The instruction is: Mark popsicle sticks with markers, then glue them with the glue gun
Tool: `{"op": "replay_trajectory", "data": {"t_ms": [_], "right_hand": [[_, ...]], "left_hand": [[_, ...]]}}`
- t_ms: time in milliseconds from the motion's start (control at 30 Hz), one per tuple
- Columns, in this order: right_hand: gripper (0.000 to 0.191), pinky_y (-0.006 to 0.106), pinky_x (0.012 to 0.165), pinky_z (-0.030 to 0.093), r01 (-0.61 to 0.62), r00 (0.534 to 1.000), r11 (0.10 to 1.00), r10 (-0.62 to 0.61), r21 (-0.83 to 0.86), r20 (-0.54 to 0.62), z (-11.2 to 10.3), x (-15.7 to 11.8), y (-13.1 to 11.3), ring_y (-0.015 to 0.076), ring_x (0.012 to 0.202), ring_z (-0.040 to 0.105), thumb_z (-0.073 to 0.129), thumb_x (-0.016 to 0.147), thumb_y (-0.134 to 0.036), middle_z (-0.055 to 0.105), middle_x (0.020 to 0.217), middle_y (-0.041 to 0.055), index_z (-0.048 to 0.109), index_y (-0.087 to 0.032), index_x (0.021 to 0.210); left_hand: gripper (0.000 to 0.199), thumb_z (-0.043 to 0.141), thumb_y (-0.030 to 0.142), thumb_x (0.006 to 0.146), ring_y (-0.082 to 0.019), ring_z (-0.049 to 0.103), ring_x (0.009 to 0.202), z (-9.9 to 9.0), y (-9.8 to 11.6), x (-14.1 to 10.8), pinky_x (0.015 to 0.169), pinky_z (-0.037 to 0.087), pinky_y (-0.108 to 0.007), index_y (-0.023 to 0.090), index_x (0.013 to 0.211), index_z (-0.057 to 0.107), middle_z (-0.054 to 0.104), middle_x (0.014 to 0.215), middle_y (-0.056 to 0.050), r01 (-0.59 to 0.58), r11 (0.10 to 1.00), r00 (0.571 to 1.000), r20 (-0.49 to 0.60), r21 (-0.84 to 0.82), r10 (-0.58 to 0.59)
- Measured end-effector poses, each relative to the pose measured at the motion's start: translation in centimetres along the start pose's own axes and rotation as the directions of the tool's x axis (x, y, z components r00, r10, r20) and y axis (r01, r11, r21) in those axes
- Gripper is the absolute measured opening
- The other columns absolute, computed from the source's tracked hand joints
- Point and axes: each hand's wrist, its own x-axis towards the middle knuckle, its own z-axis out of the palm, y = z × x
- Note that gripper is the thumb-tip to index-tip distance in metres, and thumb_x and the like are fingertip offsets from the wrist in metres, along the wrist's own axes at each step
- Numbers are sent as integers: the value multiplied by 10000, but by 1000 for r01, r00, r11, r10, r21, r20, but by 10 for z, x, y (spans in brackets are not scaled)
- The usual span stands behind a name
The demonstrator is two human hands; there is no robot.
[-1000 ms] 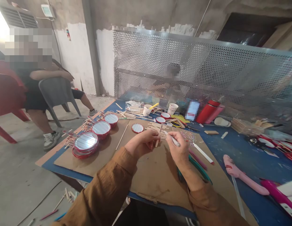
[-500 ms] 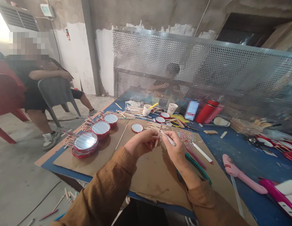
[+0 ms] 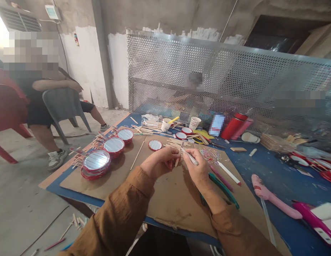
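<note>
My left hand (image 3: 168, 158) pinches a flat wooden craft stick (image 3: 176, 163) that has short cross pieces near its upper end. In my right hand (image 3: 196, 165) is a white pen (image 3: 191, 158), its tip against or very close to the stick; contact is hard to make out. Both hands are over the brown cardboard (image 3: 171, 199). Left of them lies a small red-rimmed round drum (image 3: 155, 144). Further left stand several red drums (image 3: 96, 160) with stick necks and strings across their pale tops. Loose craft sticks (image 3: 174, 143) lie just beyond my hands.
Right of my hands lie coloured rubber bands (image 3: 210, 155), a white marker (image 3: 229, 173), teal-handled pliers (image 3: 224, 190) and a pink glue gun (image 3: 274, 197). Paper cups (image 3: 166, 124) and a red bottle (image 3: 235, 125) stand at the back, before a perforated metal panel (image 3: 165, 71). Another person sits at left.
My hands, the stick and the pen keep nearly the same place. The view has shifted very slightly.
</note>
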Motion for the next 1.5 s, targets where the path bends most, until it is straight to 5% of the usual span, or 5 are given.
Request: {"op": "replay_trajectory", "data": {"t_ms": [467,767,1500], "right_hand": [[183,277,628,507,-4,1000,1000,4,-16,5,-4,-3,-6,177,668,677,577,847,-403,734,750,28,631,-228,831],[192,278,645,516,1,1000,1000,0,-25,24,-3,-3,-5,181,690,688,582,848,-404,742,774,33,646,-223,851],[195,284,640,513,-23,1000,999,23,-40,-1,-2,-3,-2,185,680,679,581,839,-409,733,761,33,641,-223,844]], "left_hand": [[240,440,271,965,-100,554,414,1,8,-7,472,474,-220,163,757,491,589,566,20,20,1000,1000,6,-2,-20],[339,625,423,901,-105,558,410,3,11,-7,451,464,-206,162,715,514,572,530,21,30,999,999,-25,-13,-31],[299,527,343,938,-101,553,394,4,17,-10,448,463,-213,162,703,485,579,557,22,37,999,999,-15,-13,-37]]}}
